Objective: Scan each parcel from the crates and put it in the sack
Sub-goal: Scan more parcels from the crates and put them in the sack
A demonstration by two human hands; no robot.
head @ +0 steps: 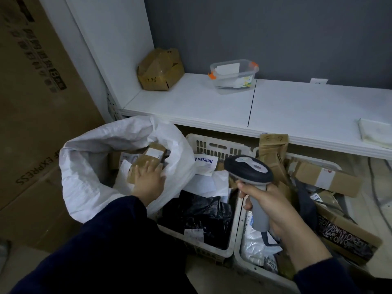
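Left hand point(148, 177): laid flat on parcel point(142, 161) inside sack point(84, 166), likely settling it there. Right hand point(275, 206): grips scanner point(248, 169) above crates point(212, 143), ready for the next.

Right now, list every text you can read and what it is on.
"EXPRESS": big cardboard box, printed sideways.
"Deegeo": white envelope in the left crate, upside down.
"WOW": dark printed box, repeated.
Handwritten number on the brown parcel on the shelf, and the shipping labels: too blurred to read.
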